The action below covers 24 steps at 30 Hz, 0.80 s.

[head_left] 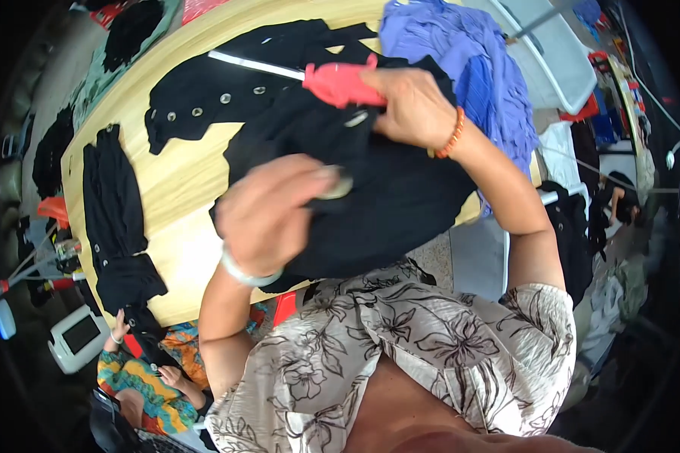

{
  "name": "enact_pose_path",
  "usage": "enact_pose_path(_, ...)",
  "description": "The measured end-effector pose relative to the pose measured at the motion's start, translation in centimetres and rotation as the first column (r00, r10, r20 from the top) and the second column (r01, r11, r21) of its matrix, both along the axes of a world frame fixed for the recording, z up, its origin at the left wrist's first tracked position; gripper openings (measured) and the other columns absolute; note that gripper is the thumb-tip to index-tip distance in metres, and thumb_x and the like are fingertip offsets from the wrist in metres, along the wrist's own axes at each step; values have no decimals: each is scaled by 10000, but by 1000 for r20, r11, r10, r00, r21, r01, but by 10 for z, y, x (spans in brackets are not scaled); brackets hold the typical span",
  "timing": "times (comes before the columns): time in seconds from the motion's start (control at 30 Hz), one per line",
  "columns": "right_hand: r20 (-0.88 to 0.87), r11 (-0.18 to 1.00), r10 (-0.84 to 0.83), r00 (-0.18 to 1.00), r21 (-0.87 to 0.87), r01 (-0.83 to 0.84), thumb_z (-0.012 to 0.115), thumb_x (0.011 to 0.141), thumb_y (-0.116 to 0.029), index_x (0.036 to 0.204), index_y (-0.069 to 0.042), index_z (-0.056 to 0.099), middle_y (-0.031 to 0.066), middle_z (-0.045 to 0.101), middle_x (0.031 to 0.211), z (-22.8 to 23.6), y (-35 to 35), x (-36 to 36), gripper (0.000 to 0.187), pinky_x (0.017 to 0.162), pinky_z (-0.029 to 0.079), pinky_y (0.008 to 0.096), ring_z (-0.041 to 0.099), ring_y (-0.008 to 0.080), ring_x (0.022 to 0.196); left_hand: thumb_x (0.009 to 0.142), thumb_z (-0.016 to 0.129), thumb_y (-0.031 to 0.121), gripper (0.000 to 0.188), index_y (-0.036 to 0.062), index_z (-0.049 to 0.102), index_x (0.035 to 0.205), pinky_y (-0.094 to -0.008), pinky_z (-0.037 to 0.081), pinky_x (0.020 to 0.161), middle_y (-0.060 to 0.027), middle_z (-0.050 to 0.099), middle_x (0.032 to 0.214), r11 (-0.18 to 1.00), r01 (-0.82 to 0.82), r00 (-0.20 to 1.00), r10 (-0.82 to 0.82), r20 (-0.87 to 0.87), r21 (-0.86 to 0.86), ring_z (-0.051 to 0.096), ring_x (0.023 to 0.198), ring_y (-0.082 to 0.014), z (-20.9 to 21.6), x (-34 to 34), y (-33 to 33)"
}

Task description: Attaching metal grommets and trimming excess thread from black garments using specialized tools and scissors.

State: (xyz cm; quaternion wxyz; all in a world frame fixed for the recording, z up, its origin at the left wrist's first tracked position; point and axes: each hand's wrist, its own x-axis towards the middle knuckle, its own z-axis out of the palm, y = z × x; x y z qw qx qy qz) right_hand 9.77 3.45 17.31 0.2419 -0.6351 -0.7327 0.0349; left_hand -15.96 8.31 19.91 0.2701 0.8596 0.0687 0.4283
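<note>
Red-handled tool [332,81] in right hand [414,107], pale patch [356,118] on black garment [393,189].

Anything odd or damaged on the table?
Slightly odd: the purple clothes lie in a rumpled heap draping over the table's right edge, untidier than the narrow black garment at left. The crumpled red item in the right hand looks makeshift. No spill or damage visible.

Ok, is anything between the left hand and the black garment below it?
Just a pale round piece at the fingertips of the left hand; it is too blurred to tell whether it touches the black garment. Nothing else visible intervenes: the red item is off in the right hand.
</note>
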Motion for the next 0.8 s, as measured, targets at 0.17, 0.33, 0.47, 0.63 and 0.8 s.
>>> enact_pose_path(0.17,235,836,-544,806,236,496,719,695,-139,1061,-89,617,195,667,807,-13,-6,68,383,677,523,473,650,400,771,810,574,-99,253,-40,616,1052,-369,523,888,-196,667,1034,934,-311,919,343,193,-175,654,945,-272,-6,-47,8)
enact_pose_path(0.33,214,729,-684,697,234,643,638,772,-139,971,-40,584,234,660,828,-3,-44,117,229,713,514,511,647,433,800,930,612,-44,190,-46,590,1118,-341,502,966,-189,641,1141,905,-270,899,359,252,-327,633,1043,-250,-26,-89,14)
enact_pose_path(0.47,343,786,-617,708,241,569,741,725,-202,1138,-87,595,173,683,865,-12,-122,141,453,676,530,466,662,393,814,731,532,-144,328,17,640,996,-346,462,860,-122,674,1017,920,-382,919,367,-146,-90,616,977,-259,-53,-95,-17)
enact_pose_path(0.63,223,796,-492,842,-276,538,757,791,-387,1145,-128,645,182,680,828,-50,-198,119,452,700,514,484,653,400,814,760,646,-70,481,57,611,1222,-418,441,927,-152,597,1100,955,-276,786,157,-598,-112,553,1032,-342,-92,-89,-73)
enact_pose_path(0.8,39,817,-544,838,-207,539,748,809,-356,1166,-141,650,191,686,901,-71,-216,123,428,750,506,489,643,409,871,734,757,-10,468,37,602,1173,-427,454,899,-171,556,1095,937,-346,800,270,-536,-44,546,1031,-364,-104,-82,-78)
